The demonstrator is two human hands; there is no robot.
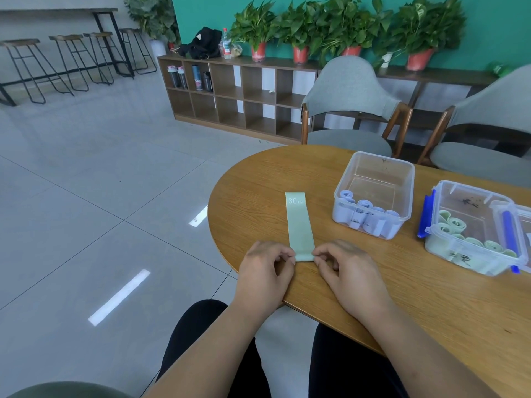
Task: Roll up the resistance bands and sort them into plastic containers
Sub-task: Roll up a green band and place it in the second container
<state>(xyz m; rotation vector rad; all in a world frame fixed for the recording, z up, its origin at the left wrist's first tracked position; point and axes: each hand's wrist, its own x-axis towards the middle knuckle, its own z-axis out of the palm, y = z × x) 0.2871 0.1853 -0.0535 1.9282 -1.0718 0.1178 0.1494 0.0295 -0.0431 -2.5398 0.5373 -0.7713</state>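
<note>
Pale green band (298,225) with white print, wood-brown table (431,297), blue-clipped clear container (471,225)

Person, head-cam view down. L forearm (224,346) and R forearm (416,349) bare to btm edge of frame, skin smooth. L hand (265,271) and R hand (349,278) bare too. Legs in black trousers (336,369): plain matte fabric, both thighs showing. Dark green rounded shape (66,390) at btm-L corner: garment or seat, can't tell.
</note>
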